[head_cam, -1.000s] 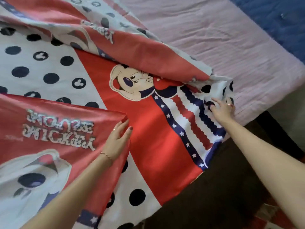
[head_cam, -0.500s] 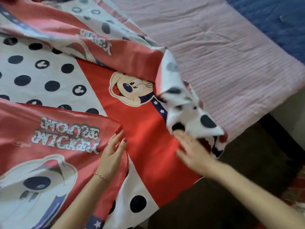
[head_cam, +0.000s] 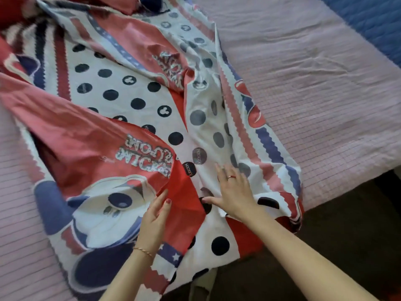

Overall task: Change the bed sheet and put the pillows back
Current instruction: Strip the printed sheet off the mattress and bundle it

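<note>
A red, white and blue cartoon-print bed sheet [head_cam: 121, 98] lies partly folded on the pink mattress [head_cam: 314, 88]. Its right edge is folded over toward the middle, showing the paler reverse side [head_cam: 219, 131]. My right hand [head_cam: 234, 192] lies flat, fingers spread, on that folded flap near the mattress edge. My left hand [head_cam: 155, 218] rests flat on the edge of the left folded part, just beside the right hand. No pillows are in view.
A blue quilted cover [head_cam: 373, 20] shows at the top right corner. The dark floor [head_cam: 338, 235] lies beyond the mattress edge at the lower right. Bare pink mattress also shows at the far left [head_cam: 17, 213].
My right hand pulled the sheet's right corner up and over toward the middle, then laid it down flat. My left hand stayed on the left fold.
</note>
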